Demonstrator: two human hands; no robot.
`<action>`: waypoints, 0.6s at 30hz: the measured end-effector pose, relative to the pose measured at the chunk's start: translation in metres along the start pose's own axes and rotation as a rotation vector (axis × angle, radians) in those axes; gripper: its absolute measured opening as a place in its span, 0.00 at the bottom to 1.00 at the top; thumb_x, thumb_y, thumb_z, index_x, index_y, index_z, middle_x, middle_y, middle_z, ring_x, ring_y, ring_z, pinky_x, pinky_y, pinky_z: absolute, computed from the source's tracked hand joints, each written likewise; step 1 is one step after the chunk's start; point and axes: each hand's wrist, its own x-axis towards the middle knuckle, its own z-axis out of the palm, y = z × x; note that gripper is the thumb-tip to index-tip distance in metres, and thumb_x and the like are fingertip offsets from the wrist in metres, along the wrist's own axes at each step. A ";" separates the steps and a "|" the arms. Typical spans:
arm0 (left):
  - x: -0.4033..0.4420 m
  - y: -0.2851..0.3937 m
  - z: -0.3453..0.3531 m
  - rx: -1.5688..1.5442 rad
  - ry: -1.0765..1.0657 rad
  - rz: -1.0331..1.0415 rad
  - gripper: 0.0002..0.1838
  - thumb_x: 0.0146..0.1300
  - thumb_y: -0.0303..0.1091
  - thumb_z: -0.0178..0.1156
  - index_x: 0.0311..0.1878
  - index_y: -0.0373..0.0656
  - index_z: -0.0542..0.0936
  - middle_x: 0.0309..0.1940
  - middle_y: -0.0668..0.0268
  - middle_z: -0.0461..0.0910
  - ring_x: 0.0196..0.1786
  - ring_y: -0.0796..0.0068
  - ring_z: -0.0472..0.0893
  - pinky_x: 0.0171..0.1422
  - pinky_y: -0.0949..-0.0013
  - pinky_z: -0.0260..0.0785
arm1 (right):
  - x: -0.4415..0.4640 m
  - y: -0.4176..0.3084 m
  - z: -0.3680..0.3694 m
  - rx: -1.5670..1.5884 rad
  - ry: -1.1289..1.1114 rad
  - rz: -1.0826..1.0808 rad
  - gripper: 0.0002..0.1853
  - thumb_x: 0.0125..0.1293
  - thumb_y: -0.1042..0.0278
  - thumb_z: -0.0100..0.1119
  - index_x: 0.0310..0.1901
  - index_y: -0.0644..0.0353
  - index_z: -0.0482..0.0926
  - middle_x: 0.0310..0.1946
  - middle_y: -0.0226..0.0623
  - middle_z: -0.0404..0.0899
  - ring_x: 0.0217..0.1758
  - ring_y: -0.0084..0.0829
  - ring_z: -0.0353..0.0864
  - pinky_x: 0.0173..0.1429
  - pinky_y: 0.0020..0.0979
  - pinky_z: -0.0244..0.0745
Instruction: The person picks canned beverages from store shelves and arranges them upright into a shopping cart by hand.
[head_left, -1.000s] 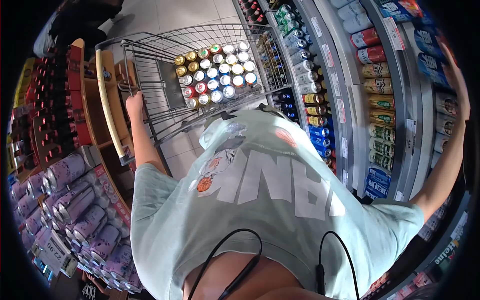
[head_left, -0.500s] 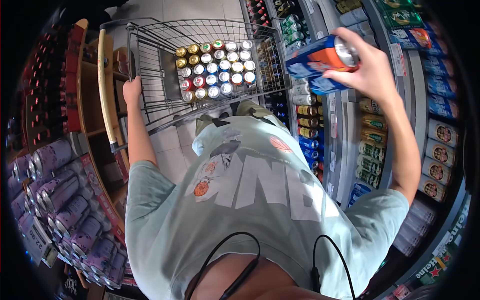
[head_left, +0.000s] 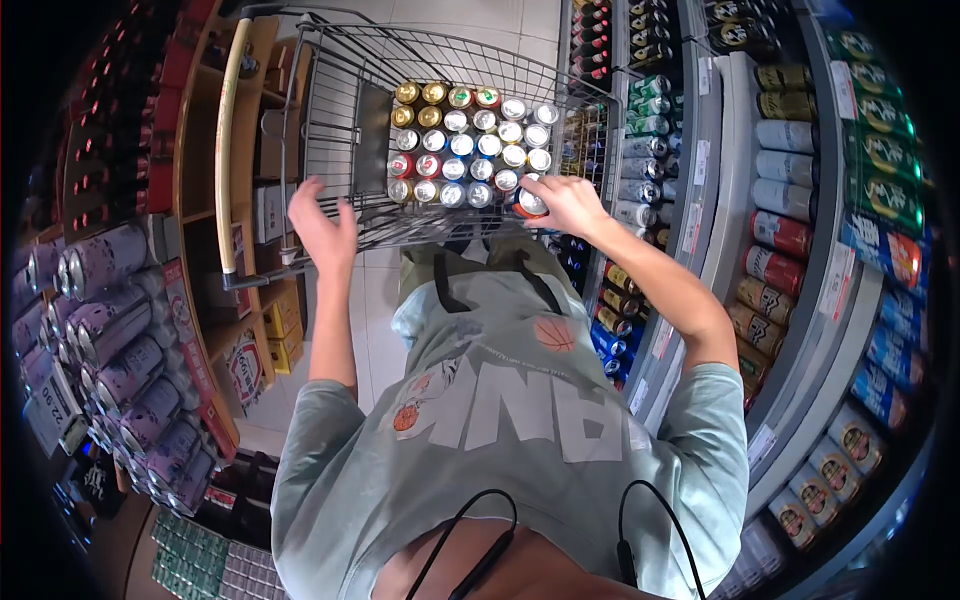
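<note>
My right hand (head_left: pixel 572 208) is closed around a can (head_left: pixel 530 205) with a silver top and some orange on its side. That can stands upright at the near right corner of a block of cans (head_left: pixel 462 146) inside the wire shopping cart (head_left: pixel 375 222). Most of its body is hidden by my fingers and the cans beside it. The block has gold, silver and red-rimmed tops in rows. Over the cart's left part, near its side rail, my left hand (head_left: pixel 325 222) is open, fingers spread, holding nothing.
On the right, shelves hold several rows of cans, with green packs (head_left: pixel 885 150) and blue packs (head_left: pixel 895 350). Purple cans (head_left: pixel 105 255) are stacked at left beside a wooden shelf (head_left: pixel 200 130). The cart's pale handle (head_left: pixel 233 150) is at the left end.
My right hand has come down from beside the shelves into the cart with the blue-and-orange can. My left hand has let go of the cart's rail. The view has shifted.
</note>
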 end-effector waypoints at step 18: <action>-0.088 0.071 0.239 -0.208 -1.177 -0.208 0.29 0.56 0.33 0.69 0.61 0.40 0.71 0.52 0.50 0.82 0.57 0.47 0.82 0.57 0.52 0.76 | 0.021 0.044 0.169 0.058 -0.027 -0.136 0.41 0.43 0.53 0.79 0.63 0.45 0.76 0.40 0.31 0.78 0.42 0.33 0.80 0.42 0.36 0.72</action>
